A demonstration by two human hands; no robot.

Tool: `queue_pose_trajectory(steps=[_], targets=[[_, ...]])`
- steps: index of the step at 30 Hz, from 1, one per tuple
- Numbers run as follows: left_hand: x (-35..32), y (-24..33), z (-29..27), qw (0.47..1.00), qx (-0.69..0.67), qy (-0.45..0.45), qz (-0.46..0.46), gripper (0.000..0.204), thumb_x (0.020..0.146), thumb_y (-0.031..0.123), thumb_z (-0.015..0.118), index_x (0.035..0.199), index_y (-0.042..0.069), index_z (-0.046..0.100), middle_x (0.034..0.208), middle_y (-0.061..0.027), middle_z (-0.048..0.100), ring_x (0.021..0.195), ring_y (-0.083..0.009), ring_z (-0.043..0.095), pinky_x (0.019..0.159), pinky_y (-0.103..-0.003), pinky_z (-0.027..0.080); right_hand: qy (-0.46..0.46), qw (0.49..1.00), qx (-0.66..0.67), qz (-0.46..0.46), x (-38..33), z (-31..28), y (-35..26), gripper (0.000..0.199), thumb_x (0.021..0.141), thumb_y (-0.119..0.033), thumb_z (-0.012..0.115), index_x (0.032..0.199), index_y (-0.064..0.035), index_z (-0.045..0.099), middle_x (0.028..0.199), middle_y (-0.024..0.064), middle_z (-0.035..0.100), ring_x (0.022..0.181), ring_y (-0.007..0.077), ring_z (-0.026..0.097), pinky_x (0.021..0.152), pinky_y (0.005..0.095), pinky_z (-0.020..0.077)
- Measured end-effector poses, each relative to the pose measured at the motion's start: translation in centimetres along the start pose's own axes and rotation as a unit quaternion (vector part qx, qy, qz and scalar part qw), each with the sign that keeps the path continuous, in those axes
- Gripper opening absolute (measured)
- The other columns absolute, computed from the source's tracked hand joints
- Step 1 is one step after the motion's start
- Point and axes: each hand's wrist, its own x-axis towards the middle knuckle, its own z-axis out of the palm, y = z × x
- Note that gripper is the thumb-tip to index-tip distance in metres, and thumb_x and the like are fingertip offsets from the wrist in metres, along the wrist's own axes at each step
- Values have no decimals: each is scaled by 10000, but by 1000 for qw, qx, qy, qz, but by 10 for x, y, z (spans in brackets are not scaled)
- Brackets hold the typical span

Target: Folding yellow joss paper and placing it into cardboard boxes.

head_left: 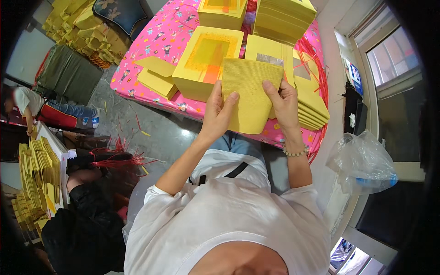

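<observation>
a yellow sheaf of paper (250, 110) is being held tilted between both hands, over the near edge of a pink patterned table (151, 43); whether it is touching the stacks behind it cannot be told. the left hand (217, 112) is pinching its left side, thumb lying on the front face; the right hand (285, 103) is pinching its upper right side likewise, a beaded bracelet (297, 152) circling that wrist. how the hidden fingers are spreading behind the sheaf cannot be told. in good handling, both thumbs are pressing evenly and lightly, the layers are lying flush and the corners are not creasing; the lower edge, hanging ungripped, is probably needing most care against fanning. outward, a yellow block with an orange-marked top (197, 68) is sitting to the left, and a stepped yellow pile (311, 112) to the right, red strands (316, 57) trailing beside it. farther out, a clear plastic bag (362, 167) is resting near the window (394, 50), while a co-worker in a pale top (30, 98) is reaching toward yellow bundles (46, 162).
</observation>
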Motion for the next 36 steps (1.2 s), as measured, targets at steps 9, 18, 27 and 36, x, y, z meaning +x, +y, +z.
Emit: queue_pose_trajectory(steps=[9,18,27,36], targets=[[-10,8,4,1000,11,18,-16,333,954,81,473,1269,-1,406,1180,-72,535,1065,-103,501,910,-256,404,19,1000,-6,-14,4,-4,-7,207,906,-119,604,1044,35,621,942,26,654,820,54,581,764,204,466],[-8,16,-4,999,-6,25,-43,354,957,80,468,1295,8,392,1214,-76,535,1090,-114,510,921,-265,412,-83,990,-47,104,-8,-8,-9,281,882,-140,642,1095,39,604,978,67,660,859,77,606,762,221,495],[-1,19,-19,996,-15,70,-47,320,959,102,479,1261,13,421,1185,-69,558,1069,-110,527,913,-265,417,-123,980,-50,145,-6,2,-5,277,884,-135,636,1089,47,603,968,66,662,855,78,608,771,214,489],[2,34,-34,996,7,87,-7,273,961,95,471,1215,1,433,1145,-71,561,1046,-99,513,898,-251,410,-164,977,-57,125,4,26,2,253,879,-118,638,1064,53,616,948,56,666,815,62,597,726,208,493]])
